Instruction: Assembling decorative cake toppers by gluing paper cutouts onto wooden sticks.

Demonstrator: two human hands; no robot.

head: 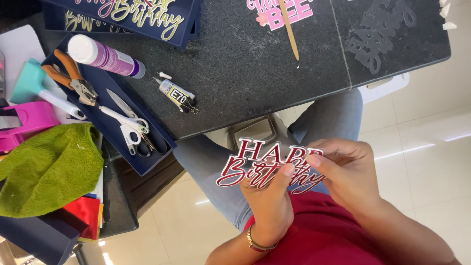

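I hold a red and white cut-out lettering piece (255,164) above my lap, below the table edge. My left hand (269,196), with a bracelet at the wrist, supports it from underneath, thumb pressed on its front. My right hand (346,169) pinches its right end between thumb and fingers, covering the last letters.
A dark stone table (245,73) carries a small glue tube (175,93), a wooden stick (289,29), pink and grey lettering cut-outs and navy lettering boards. A navy tray (147,164) holds scissors (130,125), pliers (71,76) and a glue bottle (105,56). A green towel (46,169) lies left.
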